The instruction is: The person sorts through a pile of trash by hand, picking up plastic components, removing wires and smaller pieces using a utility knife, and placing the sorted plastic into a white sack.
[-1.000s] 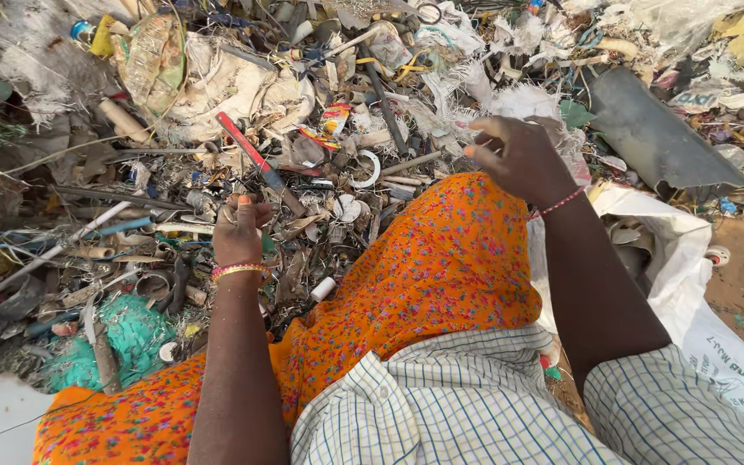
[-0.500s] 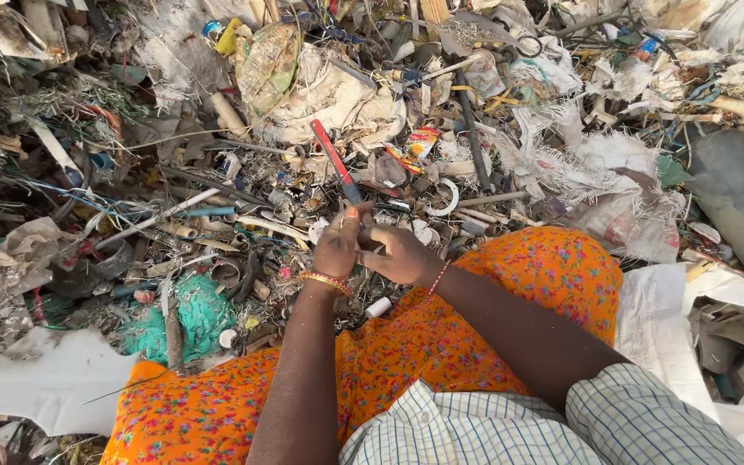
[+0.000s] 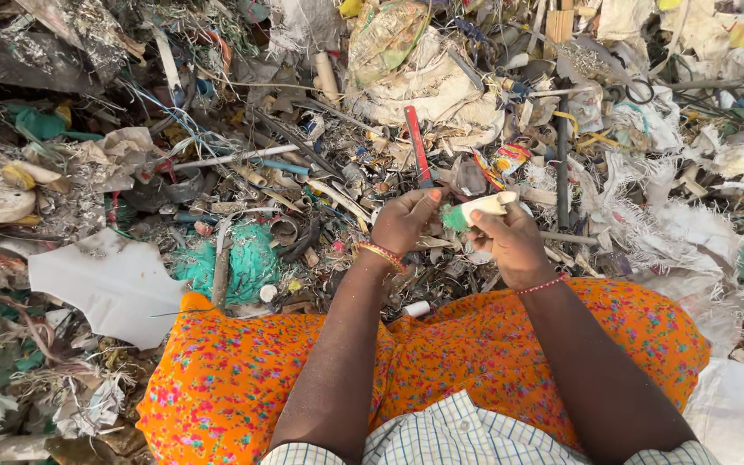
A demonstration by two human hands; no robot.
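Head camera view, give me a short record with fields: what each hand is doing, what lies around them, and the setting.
left hand: left hand grips a red-handled tool pointing away into the pile
right hand: right hand holds a small cream and green piece
hands: close together, above the lap
lap: orange floral cloth
around: mixed scrap heap, teal net scrap, white sheet
wrists: bangle left, thin pink bracelet right

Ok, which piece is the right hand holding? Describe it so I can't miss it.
Start at the orange flowered cloth and follow both arms up to where the hands meet. The right hand pinches a short off-white piece with a green end, paler than the litter around it.
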